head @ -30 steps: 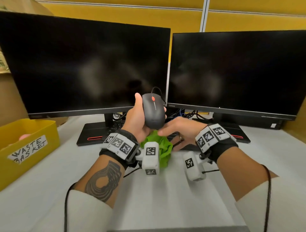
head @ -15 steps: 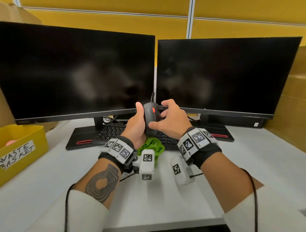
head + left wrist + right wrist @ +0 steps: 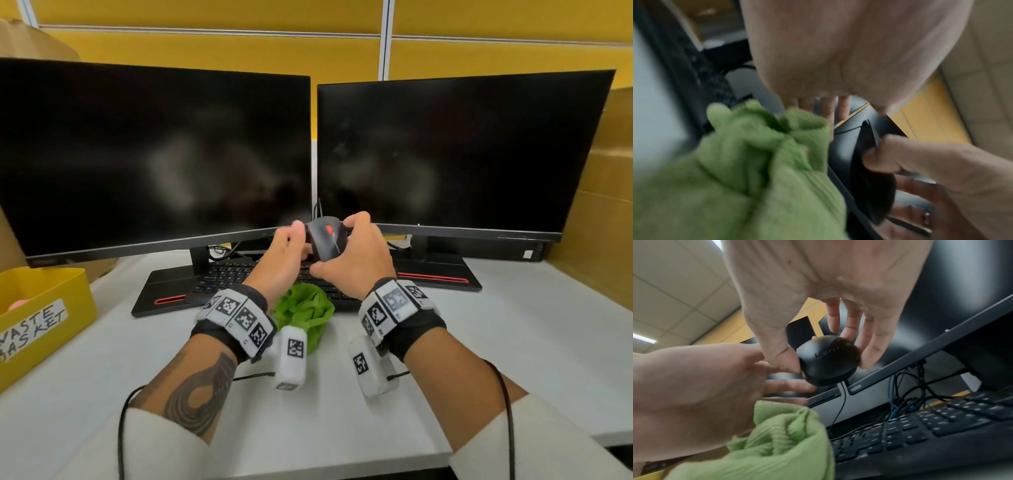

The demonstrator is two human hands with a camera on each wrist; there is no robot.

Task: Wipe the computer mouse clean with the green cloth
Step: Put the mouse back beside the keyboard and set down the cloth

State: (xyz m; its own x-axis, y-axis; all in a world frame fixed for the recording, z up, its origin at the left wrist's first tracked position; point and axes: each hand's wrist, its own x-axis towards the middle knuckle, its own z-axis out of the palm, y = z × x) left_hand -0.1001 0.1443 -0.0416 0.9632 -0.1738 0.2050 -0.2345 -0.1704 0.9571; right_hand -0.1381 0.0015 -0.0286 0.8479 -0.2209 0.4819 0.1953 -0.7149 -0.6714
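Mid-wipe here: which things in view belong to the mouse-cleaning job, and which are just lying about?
In the job:
black corded computer mouse, held up by right hand and left hand
crumpled green cloth, at the left hand

Lying about:
black keyboard
two dark monitors
yellow bin labelled waste basket

Head view: from above the desk's near edge, facing forward and down toward two monitors (image 3: pixel 154 154). Wrist views: very close, looking up along each palm. Shared by all three: black mouse (image 3: pixel 325 241) (image 3: pixel 863 155) (image 3: pixel 828 360), green cloth (image 3: pixel 303 313) (image 3: pixel 735 178) (image 3: pixel 781 443).
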